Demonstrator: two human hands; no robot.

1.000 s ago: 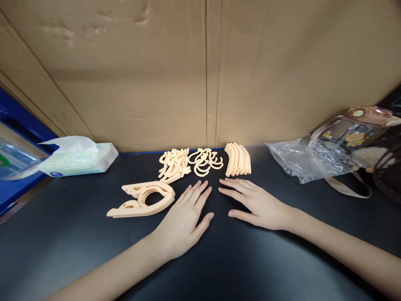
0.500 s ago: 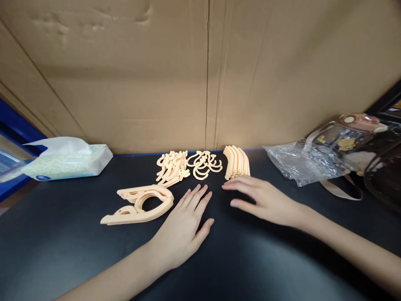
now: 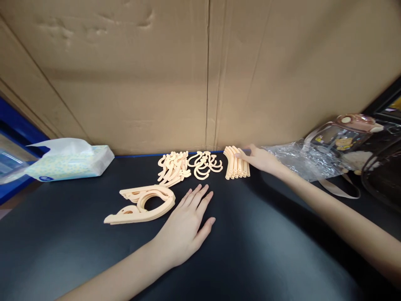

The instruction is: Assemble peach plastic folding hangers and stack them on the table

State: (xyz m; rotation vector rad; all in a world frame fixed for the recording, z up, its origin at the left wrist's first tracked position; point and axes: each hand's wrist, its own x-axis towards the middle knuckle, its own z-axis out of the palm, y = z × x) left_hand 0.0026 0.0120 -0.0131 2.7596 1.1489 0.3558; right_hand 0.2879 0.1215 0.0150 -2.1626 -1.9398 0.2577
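My left hand (image 3: 187, 225) lies flat on the black tabletop with its fingers spread and nothing in it. Just left of its fingertips is a stack of peach plastic hanger parts (image 3: 156, 213), set in a ring-like shape. My right hand (image 3: 261, 159) is at the right end of a row of curved peach bars (image 3: 233, 165). Its thumb lies over the bars while the other fingers stand apart, partly blurred and hidden at the far side. Between the hands, farther back, are loose peach hooks (image 3: 202, 171) and a pile of small curved pieces (image 3: 172, 165).
A tissue pack (image 3: 72, 161) is at the left. Crumpled clear plastic (image 3: 300, 161) and a strapped transparent bottle (image 3: 338, 136) are at the right. A cardboard wall (image 3: 140, 96) rises along the table's back edge.
My right hand has moved away from me and slightly right, from before the row of curved bars to its right end. My left hand stays in place.
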